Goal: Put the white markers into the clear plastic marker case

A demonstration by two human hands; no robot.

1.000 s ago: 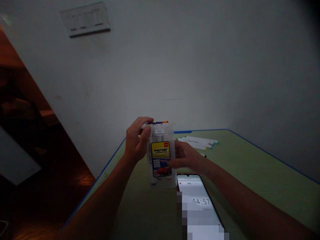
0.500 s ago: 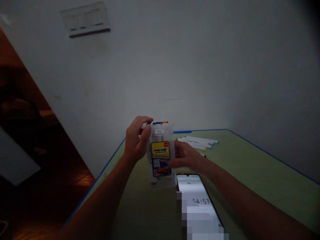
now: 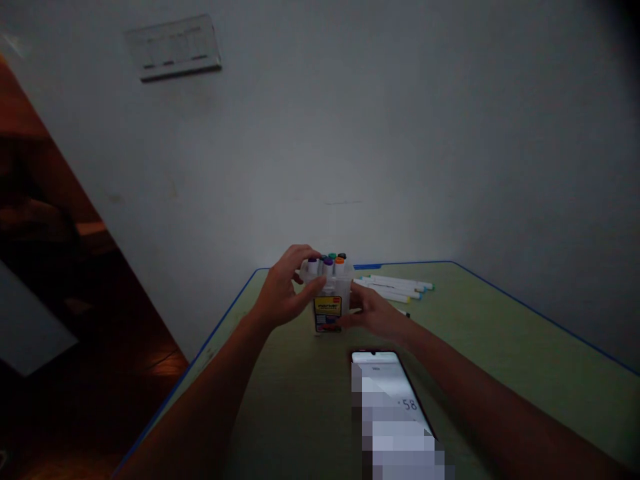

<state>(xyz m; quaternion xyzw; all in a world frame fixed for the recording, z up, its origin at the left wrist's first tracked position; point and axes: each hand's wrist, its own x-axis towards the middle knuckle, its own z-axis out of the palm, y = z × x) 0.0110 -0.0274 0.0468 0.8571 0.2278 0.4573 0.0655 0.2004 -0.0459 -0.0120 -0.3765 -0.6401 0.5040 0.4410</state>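
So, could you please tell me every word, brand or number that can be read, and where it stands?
"marker": on the yellow-and-blue label of the clear plastic box.
"58": on the smartphone with a lit screen.
Too small or blurred: the label's red patch and finer lines, the screen's top text.

A phone (image 3: 387,381) with a bright screen lies flat on the green table (image 3: 490,340), which has a blue edge. A pale panel (image 3: 173,50) is high on the gray wall (image 3: 400,127). The floor (image 3: 125,380) looks dark red.
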